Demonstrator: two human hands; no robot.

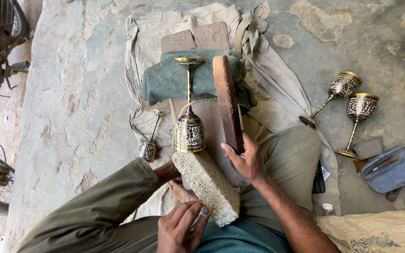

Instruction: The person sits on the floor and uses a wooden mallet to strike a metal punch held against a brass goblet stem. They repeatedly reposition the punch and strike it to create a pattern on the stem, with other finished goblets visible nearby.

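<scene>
Lying inverted on the wooden board (212, 124), a brass goblet (189, 126) with dark engraved bands is being kept with its cup toward the board's near edge and its foot on a green cloth (165, 82) at the far edge. The right hand (244, 159) is being rested on the board's near right edge, fingers pressed together and curled against a reddish wooden slab (226, 100) that is standing on its edge just beside the goblet. A small metal tool (199, 217) is being pinched between thumb and fingers of the left hand (180, 229), low in the view, touching the near end of a rough grey stone block (209, 185) (its far end is lying just under the goblet's cup). A smaller goblet (148, 146) is lying off the board's left edge on a beige sheet (141, 42). Two more goblets (348, 100) are being kept well apart to the right on the concrete floor (71, 93), near a blue open case (392, 173).
</scene>
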